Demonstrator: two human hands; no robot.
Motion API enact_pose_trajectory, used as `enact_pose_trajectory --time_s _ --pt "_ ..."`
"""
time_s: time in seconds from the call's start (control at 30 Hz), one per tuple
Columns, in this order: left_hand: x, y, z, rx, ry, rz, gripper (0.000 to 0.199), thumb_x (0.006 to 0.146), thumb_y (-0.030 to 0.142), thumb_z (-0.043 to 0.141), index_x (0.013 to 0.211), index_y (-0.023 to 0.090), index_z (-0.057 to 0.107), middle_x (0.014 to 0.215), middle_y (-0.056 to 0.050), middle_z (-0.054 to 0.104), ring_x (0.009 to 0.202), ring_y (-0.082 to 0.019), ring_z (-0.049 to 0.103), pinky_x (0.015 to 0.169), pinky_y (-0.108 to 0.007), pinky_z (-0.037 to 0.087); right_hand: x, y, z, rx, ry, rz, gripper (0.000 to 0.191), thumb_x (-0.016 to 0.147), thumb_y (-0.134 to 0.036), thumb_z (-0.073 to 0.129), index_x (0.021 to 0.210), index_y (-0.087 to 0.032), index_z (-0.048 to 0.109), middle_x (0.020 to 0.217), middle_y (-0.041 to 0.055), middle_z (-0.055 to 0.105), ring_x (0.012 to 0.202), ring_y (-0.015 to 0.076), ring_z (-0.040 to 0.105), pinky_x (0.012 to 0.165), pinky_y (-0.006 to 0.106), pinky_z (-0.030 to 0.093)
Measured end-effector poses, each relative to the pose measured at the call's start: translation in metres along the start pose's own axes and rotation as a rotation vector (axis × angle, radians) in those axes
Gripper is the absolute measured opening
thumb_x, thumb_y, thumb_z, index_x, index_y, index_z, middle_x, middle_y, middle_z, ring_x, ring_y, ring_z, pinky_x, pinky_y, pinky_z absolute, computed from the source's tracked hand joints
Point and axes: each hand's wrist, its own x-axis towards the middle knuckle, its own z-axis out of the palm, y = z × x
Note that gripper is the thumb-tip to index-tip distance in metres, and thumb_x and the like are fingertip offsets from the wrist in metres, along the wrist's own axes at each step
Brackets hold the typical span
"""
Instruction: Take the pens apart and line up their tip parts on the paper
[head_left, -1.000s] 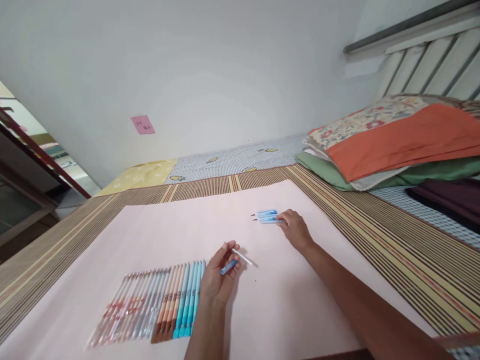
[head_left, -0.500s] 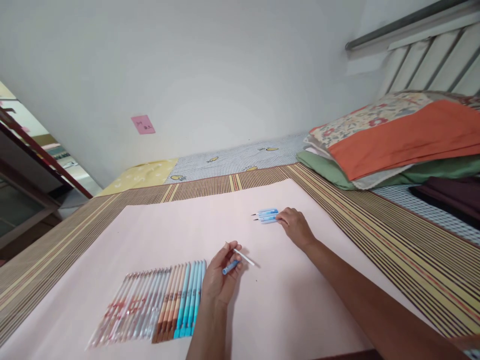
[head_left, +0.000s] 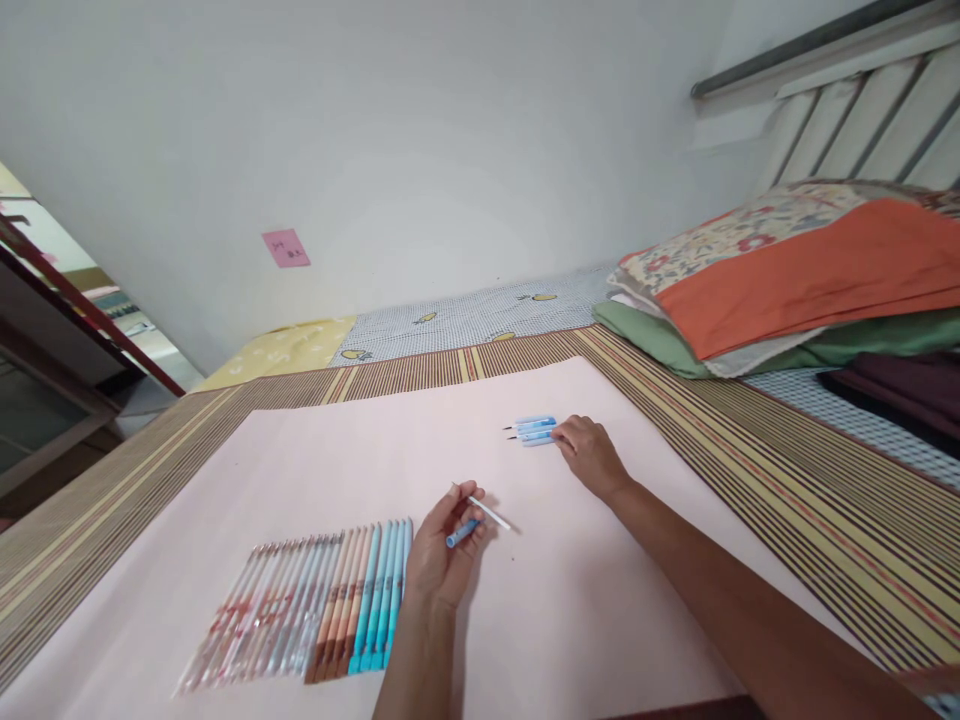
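Note:
My left hand (head_left: 444,545), palm up, holds a short blue pen barrel (head_left: 462,533) and a thin white refill (head_left: 489,512) between curled fingers. Farther right, the pinched fingers of my right hand (head_left: 589,450) are at the right end of a small group of blue pen parts (head_left: 534,431) with dark tips pointing left. Whether they grip one of these is hard to see. Left of my left hand lies a row of pens side by side: clear ones (head_left: 262,615), brown and peach ones (head_left: 346,605), and blue-turquoise ones (head_left: 381,590).
A large pale pink sheet (head_left: 360,450) covers much of the striped mat (head_left: 750,490). Folded bedding with an orange and floral cover (head_left: 817,270) is stacked at the right. A pink note (head_left: 286,248) is on the wall behind.

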Motion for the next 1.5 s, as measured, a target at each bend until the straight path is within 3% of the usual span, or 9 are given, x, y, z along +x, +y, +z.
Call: enact_pose_trajectory --time_s 0.1,0.2,0.37,0.53,0.63,0.77,0.87,1.03,1.5 --pt "0.001 -0.001 0.000 -0.007 -0.013 -0.005 0.018 0.094 0.014 0.062 0.087 0.006 0.077 0.085 -0.011 0.076 0.055 -0.010 0.065 0.050 -0.020 0.057 0.000 -0.016 -0.007 0.099 0.038 0.038 0.016 0.086 -0.011 0.055 0.089 -0.019 0.069 0.094 0.0105 0.069 0.089 0.0257 0.058 0.081 0.037 0.041" --pt "0.002 -0.001 -0.001 -0.005 -0.028 -0.016 0.020 0.095 0.014 0.060 0.088 0.006 0.077 0.091 -0.013 0.078 0.058 -0.011 0.068 0.051 -0.021 0.058 -0.001 -0.049 -0.019 0.409 0.015 0.127 0.013 0.090 -0.021 0.056 0.088 -0.020 0.069 0.091 0.0069 0.070 0.086 0.0228 0.061 0.081 0.035 0.045" --pt "0.001 -0.004 0.000 -0.007 -0.059 -0.020 0.015 0.092 0.014 0.065 0.086 0.008 0.077 0.093 -0.013 0.078 0.066 -0.015 0.072 0.051 -0.021 0.058 -0.008 -0.117 -0.044 0.923 -0.328 0.314 0.020 0.087 -0.037 0.064 0.083 -0.019 0.071 0.080 0.0017 0.071 0.075 0.0178 0.061 0.069 0.029 0.046" --pt "0.002 -0.006 0.000 0.004 -0.088 0.013 0.013 0.089 0.017 0.070 0.083 0.007 0.077 0.083 -0.012 0.077 0.062 -0.014 0.069 0.052 -0.022 0.057 -0.015 -0.147 -0.053 0.984 -0.562 0.375 0.021 0.080 -0.039 0.074 0.079 -0.018 0.071 0.070 0.0004 0.068 0.066 0.0152 0.057 0.062 0.027 0.040" --pt "0.001 -0.006 0.000 0.018 -0.100 0.011 0.013 0.088 0.018 0.071 0.081 0.008 0.075 0.100 -0.015 0.078 0.068 -0.016 0.073 0.052 -0.022 0.057 -0.018 -0.140 -0.050 0.931 -0.546 0.354 0.014 0.081 -0.032 0.069 0.079 -0.018 0.070 0.068 -0.0002 0.067 0.064 0.0149 0.055 0.060 0.027 0.038" --pt "0.000 -0.003 0.000 -0.025 -0.067 -0.049 0.018 0.090 0.017 0.068 0.073 0.010 0.070 0.124 -0.016 0.073 0.080 -0.020 0.077 0.053 -0.025 0.061 -0.015 -0.106 -0.042 0.681 -0.426 0.325 0.009 0.082 -0.022 0.061 0.078 -0.020 0.068 0.068 -0.0004 0.066 0.065 0.0162 0.056 0.061 0.027 0.037" --pt "0.000 -0.001 0.001 -0.093 -0.033 -0.088 0.022 0.094 0.015 0.062 0.074 0.011 0.068 0.121 -0.017 0.074 0.080 -0.020 0.077 0.054 -0.025 0.061 -0.008 -0.069 -0.035 0.332 -0.289 0.323 0.013 0.088 -0.020 0.057 0.086 -0.022 0.069 0.077 0.0015 0.069 0.073 0.0190 0.059 0.067 0.030 0.038" --pt "0.001 -0.001 0.001 -0.135 -0.002 -0.081 0.024 0.096 0.013 0.058 0.075 0.009 0.067 0.107 -0.018 0.077 0.079 -0.022 0.077 0.053 -0.025 0.059 -0.002 -0.027 -0.019 -0.026 -0.163 0.128 0.012 0.087 -0.013 0.063 0.086 -0.021 0.072 0.094 0.0073 0.068 0.091 0.0239 0.058 0.080 0.034 0.039" --pt "0.003 -0.001 0.001 -0.134 0.003 -0.095 0.026 0.098 0.013 0.056 0.075 0.010 0.067 0.092 -0.014 0.078 0.072 -0.019 0.076 0.052 -0.025 0.059 -0.003 -0.020 -0.007 -0.192 -0.128 -0.001 0.014 0.094 -0.016 0.061 0.081 -0.020 0.065 0.089 0.0069 0.064 0.086 0.0230 0.053 0.074 0.034 0.031"
